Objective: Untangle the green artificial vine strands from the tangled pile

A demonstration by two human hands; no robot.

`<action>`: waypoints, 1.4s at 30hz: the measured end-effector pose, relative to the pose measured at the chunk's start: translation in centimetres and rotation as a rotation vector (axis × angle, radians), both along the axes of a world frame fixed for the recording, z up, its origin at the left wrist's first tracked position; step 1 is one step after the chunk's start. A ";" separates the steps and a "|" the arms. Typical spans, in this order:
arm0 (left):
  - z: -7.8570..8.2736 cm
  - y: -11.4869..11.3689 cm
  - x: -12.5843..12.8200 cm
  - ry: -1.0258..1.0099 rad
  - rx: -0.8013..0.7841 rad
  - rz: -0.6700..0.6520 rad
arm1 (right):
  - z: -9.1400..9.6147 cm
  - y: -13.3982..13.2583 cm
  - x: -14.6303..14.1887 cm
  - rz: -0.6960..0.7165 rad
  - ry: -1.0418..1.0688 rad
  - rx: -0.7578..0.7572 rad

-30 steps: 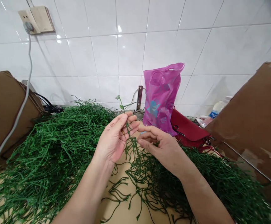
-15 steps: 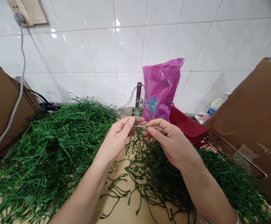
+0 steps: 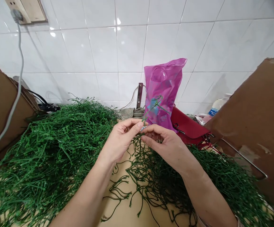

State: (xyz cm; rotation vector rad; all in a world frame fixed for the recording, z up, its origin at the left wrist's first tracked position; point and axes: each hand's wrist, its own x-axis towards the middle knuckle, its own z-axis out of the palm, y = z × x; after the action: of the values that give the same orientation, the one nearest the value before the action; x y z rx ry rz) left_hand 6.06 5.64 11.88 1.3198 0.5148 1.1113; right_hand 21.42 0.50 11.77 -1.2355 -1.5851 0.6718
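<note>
In the head view my left hand (image 3: 119, 138) pinches a thin green plastic stem (image 3: 147, 116) between thumb and fingers. The stem's branching tip leans up and right, in front of the pink bag. My right hand (image 3: 168, 148) is close beside the left fingertips, its fingers curled with thumb and forefinger near each other. What those fingers grip is hidden. A small blue-and-white patch shows between the hands, too small to name. Under my right forearm spreads a heap of dark green stems (image 3: 165, 176). Left of my left arm lies a larger heap of green stems (image 3: 63, 145).
Against the tiled wall stands the pink plastic bag (image 3: 164, 85), with a red purse (image 3: 186, 124) at its right. Cardboard boxes flank both sides, left (image 3: 4, 110) and right (image 3: 252, 119). A grey cable (image 3: 21, 63) hangs from the socket. Loose stems lie on the tabletop (image 3: 120, 214).
The stem's tip has swung from upright to leaning up and right. My right hand has shifted slightly left, closer to my left fingertips.
</note>
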 end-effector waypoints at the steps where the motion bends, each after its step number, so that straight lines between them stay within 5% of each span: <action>1: 0.0 0.0 0.0 -0.015 -0.020 0.005 | -0.1 0.1 0.0 -0.018 0.017 -0.004; 5: -0.2 -0.1 0.5 -0.138 -0.116 0.026 | -0.5 0.2 0.2 -0.018 0.065 -0.027; 14: -0.6 0.1 0.8 -0.148 -0.036 0.225 | 0.4 -0.6 1.6 0.192 0.141 -0.141; 17: -0.4 0.4 0.1 -0.097 0.001 0.293 | 0.6 -0.6 2.5 0.107 0.210 -0.138; 23: -0.2 0.2 -0.3 0.042 0.066 0.185 | 0.6 -0.6 2.8 -0.072 0.196 -0.001; 29: 0.4 -0.4 -0.2 0.171 0.200 0.242 | 1.1 -1.1 2.5 -0.299 -0.001 0.112; 37: 0.4 -1.0 -0.3 0.320 0.319 0.309 | 1.3 -1.6 1.1 -0.165 -0.254 0.177; 42: 0.4 -0.9 -0.4 0.331 0.302 0.315 | 1.0 -1.6 0.9 -0.269 -0.335 0.289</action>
State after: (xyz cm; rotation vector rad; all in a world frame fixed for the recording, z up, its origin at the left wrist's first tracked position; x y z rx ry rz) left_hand 5.67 4.72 12.30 1.7441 0.8462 1.2683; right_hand 22.29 -1.11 12.81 -1.3549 -1.6721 0.0607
